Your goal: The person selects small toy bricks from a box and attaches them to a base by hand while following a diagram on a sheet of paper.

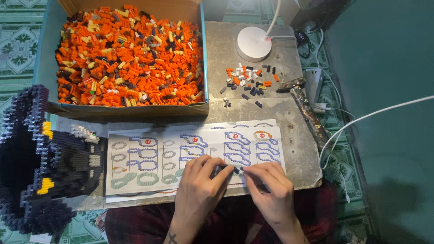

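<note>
**Both hands closed on a small dark brick piece over the instruction sheet**

A small dark brick piece (236,170) lies low on the instruction sheet (149,156), near its front edge. The left hand (199,185) pinches the piece from its left end between thumb and forefinger; the fingers are drawn together, not spread. The right hand (266,185) meets it from the right, fingertips pressed down on or against the same piece. The two hands' fingertips nearly touch. How large the piece is under the fingers cannot be told.

The sheet lies flat on the grey work table (253,113), its right edge short of the table's right rim. Both wrists cross the table's front edge.

Behind the sheet, well apart from the hands, a loose scatter of small bricks (248,81) in orange, white, grey and black sits on bare table. A round white lamp base (254,43) stands just beyond it. A hammer (305,104) lies along the right rim, head toward the scatter.

A cardboard box (131,56) full of mostly orange bricks fills the rear left, its front wall just beside the sheet's rear edge. A large dark-blue brick model (40,158) with yellow patches stands at the left, close to the sheet's left edge.

Open table surface remains between the sheet, the scatter and the hammer.
</note>
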